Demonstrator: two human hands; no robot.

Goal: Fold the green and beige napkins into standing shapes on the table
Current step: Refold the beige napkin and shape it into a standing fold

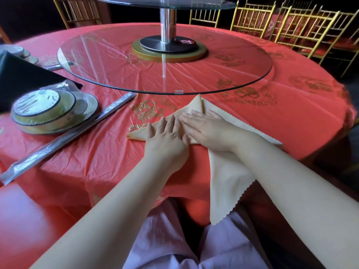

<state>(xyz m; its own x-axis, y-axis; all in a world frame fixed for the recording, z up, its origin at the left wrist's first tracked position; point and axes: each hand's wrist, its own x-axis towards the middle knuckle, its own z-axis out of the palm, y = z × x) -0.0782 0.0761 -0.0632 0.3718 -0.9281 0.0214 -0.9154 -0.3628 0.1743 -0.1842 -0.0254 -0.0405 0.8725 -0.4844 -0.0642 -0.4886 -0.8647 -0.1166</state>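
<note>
Under the left hand [167, 133] and right hand [206, 130] the beige napkin's [229, 181] middle is hidden (dark cloth [21, 78] cropped leftward).

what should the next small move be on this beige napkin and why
Probably lift the hanging corner up to the top point with the right hand. The beige napkin lies flat under both hands, the left hand pinning it, yet one flap droops off the table edge.

We found bare worktop [291, 123] open toward the right edge. Toward the centre, the glass turntable [165, 61] stood in the way just beyond the beige napkin [229, 171]. By the left edge, wrapped dishes [52, 111] and a long wrapped packet [68, 136] lay across any pass there.
</note>
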